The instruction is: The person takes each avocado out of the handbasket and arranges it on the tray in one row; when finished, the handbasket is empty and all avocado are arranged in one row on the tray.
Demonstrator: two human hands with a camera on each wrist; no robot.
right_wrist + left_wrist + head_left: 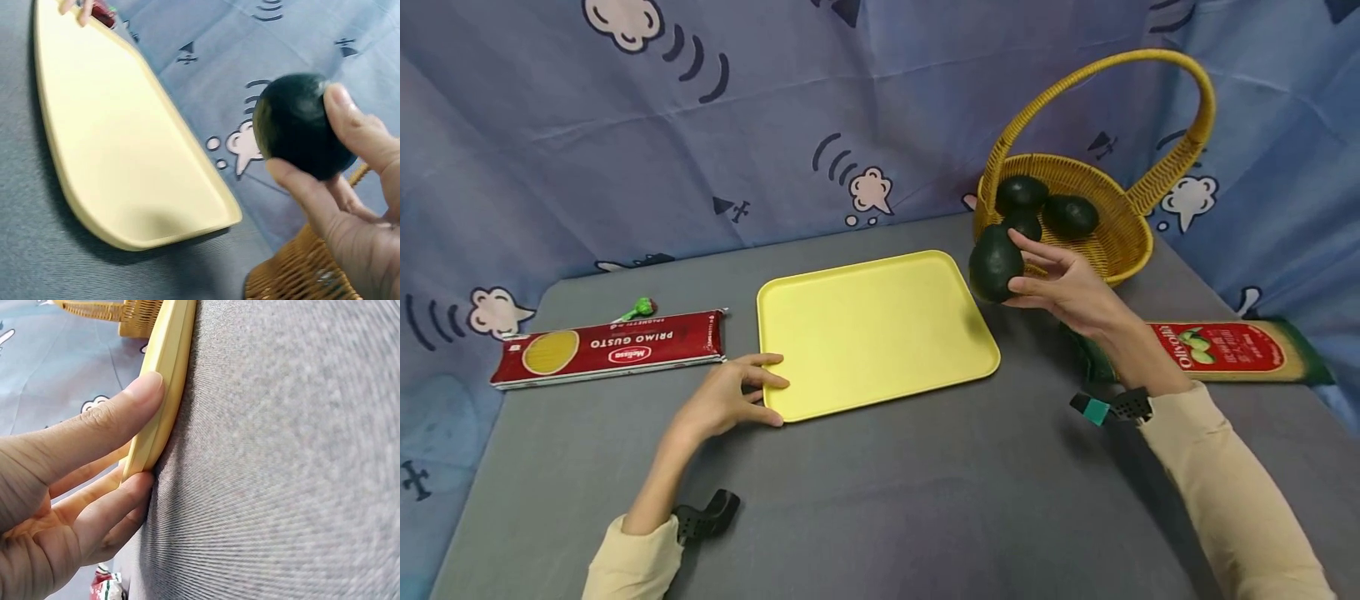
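Observation:
My right hand (pixel 1063 287) grips a dark green avocado (pixel 996 263) between thumb and fingers, raised in front of the basket's left side and beyond the tray's right end. The right wrist view shows the same avocado (pixel 303 122) above the level of the tray. With my left hand (pixel 724 395) I pinch the near left corner of the yellow tray (pixel 872 333); in the left wrist view the thumb (pixel 145 390) presses one side of the tray's corner and the fingers the other. The tray lies flat on the grey table with nothing on it.
A yellow wicker basket (pixel 1123 242) with a tall handle stands at the back right, several avocados (pixel 1071 215) inside. A red spaghetti packet (pixel 617 348) and a small green-wrapped lollipop (pixel 642 308) lie left of the tray. Another red-labelled packet (pixel 1240 350) lies right, partly behind my right forearm.

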